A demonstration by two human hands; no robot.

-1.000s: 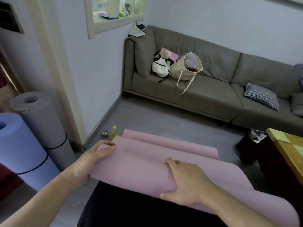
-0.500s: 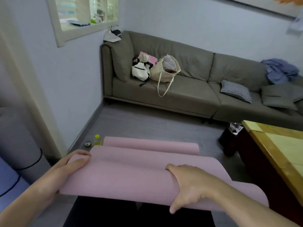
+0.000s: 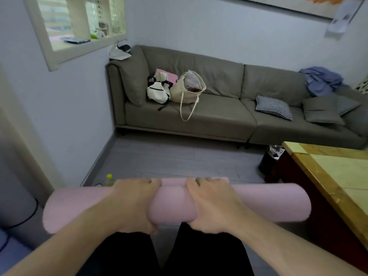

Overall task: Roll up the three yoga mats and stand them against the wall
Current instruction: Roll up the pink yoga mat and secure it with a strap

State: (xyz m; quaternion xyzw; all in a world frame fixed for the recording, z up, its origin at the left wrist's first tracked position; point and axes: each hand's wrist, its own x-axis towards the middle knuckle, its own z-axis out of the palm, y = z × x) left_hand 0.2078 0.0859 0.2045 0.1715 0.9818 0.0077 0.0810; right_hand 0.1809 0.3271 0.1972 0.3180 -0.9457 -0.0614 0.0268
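Grey floor (image 3: 159, 156), hands gripping pink mat (image 3: 268, 202)

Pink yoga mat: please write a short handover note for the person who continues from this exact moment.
Left hand: grips the pink yoga mat near its middle.
Right hand: grips it beside the left.
The mat is rolled and held level above the knees.
At the left edge, a grey rolled mat with a black strap stands by the wall; a blue shape below it is too cut off to identify.
Left: stand the pink mat against the wall.
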